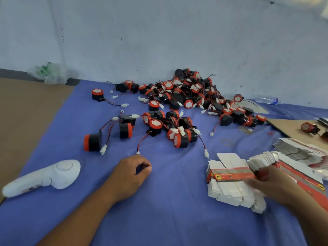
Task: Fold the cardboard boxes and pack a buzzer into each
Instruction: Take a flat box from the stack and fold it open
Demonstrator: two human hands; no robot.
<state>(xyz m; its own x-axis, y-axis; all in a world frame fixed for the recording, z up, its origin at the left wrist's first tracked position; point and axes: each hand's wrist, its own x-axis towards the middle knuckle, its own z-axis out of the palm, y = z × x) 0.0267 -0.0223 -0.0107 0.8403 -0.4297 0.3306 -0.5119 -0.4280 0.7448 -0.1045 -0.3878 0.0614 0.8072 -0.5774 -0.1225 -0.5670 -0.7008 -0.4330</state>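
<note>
A heap of several black-and-red buzzers (pixel 188 96) with red and black wires and white plugs lies on the blue cloth (pixel 159 210) against the wall. One nearer buzzer (pixel 93 142) lies apart at the left. A banded stack of flat white-and-red cardboard boxes (pixel 229 181) sits at the right. My right hand (pixel 266 183), blurred, rests on that stack where it meets a fanned bundle of boxes (pixel 262 162). My left hand (pixel 131 171) lies on the cloth with fingers loosely curled, holding nothing, just below a white wire plug (pixel 138 153).
A white handheld controller (pixel 44 178) lies at the left front. More flat boxes (pixel 301 151) spread at the right. Brown cardboard (pixel 292 129) carries one buzzer. Rubber bands (pixel 227 142), a plastic bottle (pixel 268 100) and a crumpled plastic bag (pixel 51 73) lie near the wall.
</note>
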